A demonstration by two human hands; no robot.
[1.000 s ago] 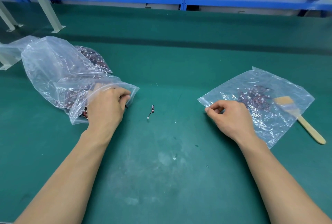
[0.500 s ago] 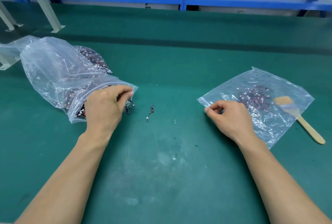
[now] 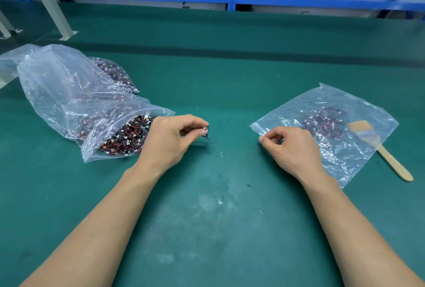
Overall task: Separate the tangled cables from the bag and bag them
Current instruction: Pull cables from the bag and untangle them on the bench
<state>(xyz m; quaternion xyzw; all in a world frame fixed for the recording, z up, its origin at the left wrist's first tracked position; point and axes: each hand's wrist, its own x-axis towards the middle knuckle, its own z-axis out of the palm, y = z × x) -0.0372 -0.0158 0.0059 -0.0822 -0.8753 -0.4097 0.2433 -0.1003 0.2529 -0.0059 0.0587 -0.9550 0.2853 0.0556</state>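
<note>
Left grip (image 3: 171, 139) pinches one small cable (image 3: 208, 135) at mid-frame, just right of the open bag (image 3: 69, 93) spilling tangled cables (image 3: 128, 136) on the green desk (image 3: 230, 217). Right grip (image 3: 292, 146) pinches the mouth corner of the flat bag (image 3: 358, 107) at right, cables inside.

Clear plastic bags: 4. Three near the green table's (image 3: 230, 75) left edge: large crumpled bag (image 3: 50, 79), cable-filled bag (image 3: 115, 75), open zip bag (image 3: 108, 123). One flat zip bag (image 3: 345, 155) near the right edge.
Wooden-handled flat brush (image 3: 391, 160): 1.
Bare hands: 2, left hand (image 3: 167, 139) and right hand (image 3: 294, 148).
Small red-and-black bagged cables (image 3: 124, 139): too many to count.
Single loose cable (image 3: 207, 133): 1.
</note>
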